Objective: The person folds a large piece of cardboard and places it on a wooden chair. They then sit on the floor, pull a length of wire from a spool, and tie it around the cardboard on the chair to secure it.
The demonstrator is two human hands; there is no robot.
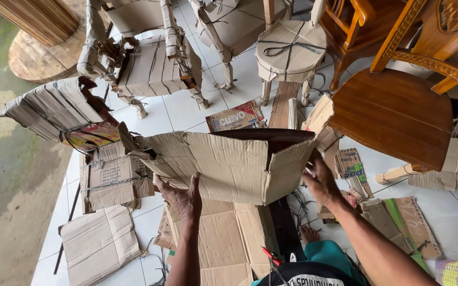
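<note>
Underfoot, white tile floor [186, 114], cardboard scraps [99, 243] everywhere.

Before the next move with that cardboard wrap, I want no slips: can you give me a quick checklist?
1. Left hand on the cardboard lower edge: ok.
2. Right hand at the cardboard's right corner: ok.
3. Cardboard covers the dark wooden piece: not ok, its top edge shows.
4. Floor underfoot: not ok, scraps and straps lie about.
5. Red-handled tool near the lap: ok.
6. Binding on the cardboard: cannot tell.
</note>
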